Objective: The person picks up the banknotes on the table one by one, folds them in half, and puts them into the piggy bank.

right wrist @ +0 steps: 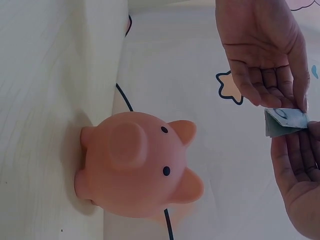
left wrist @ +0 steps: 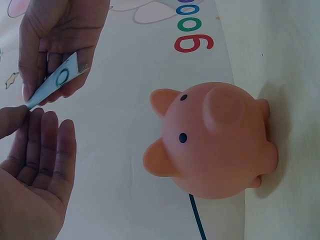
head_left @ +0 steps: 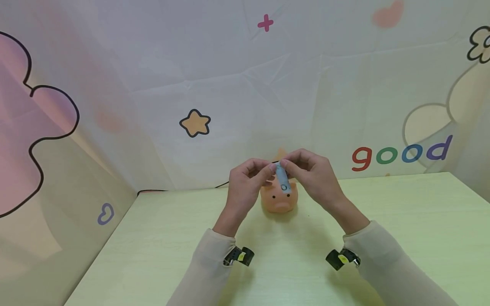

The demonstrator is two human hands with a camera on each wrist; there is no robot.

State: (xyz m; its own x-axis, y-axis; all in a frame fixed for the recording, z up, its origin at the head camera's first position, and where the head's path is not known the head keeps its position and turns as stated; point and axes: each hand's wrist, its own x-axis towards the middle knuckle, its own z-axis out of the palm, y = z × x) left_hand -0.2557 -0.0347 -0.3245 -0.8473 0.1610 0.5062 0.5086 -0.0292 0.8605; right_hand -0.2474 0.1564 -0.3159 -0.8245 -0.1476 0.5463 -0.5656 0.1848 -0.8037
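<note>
A folded, pale blue-green banknote (head_left: pixel 282 179) is held up between both hands, over the head of a pink piggy bank (head_left: pixel 279 205) in the head view. My left hand (head_left: pixel 248 180) pinches the note's upper end between thumb and fingertips. From the other side, my right hand (head_left: pixel 314 175) pinches that same end. In the left wrist view the note (left wrist: pixel 59 79) tapers toward the fingertips, and a printed 0 shows on it. The right wrist view shows the note's (right wrist: pixel 286 121) folded layers spread at the free end. Upright on the table, the piggy bank (right wrist: pixel 135 165) is touched by neither hand.
The pale yellow-green table (head_left: pixel 153 250) reaches back to a cloth backdrop (head_left: pixel 226 68) printed with a star, flowers and the word good. Small black cameras (head_left: pixel 245 256) are strapped at both sleeve cuffs.
</note>
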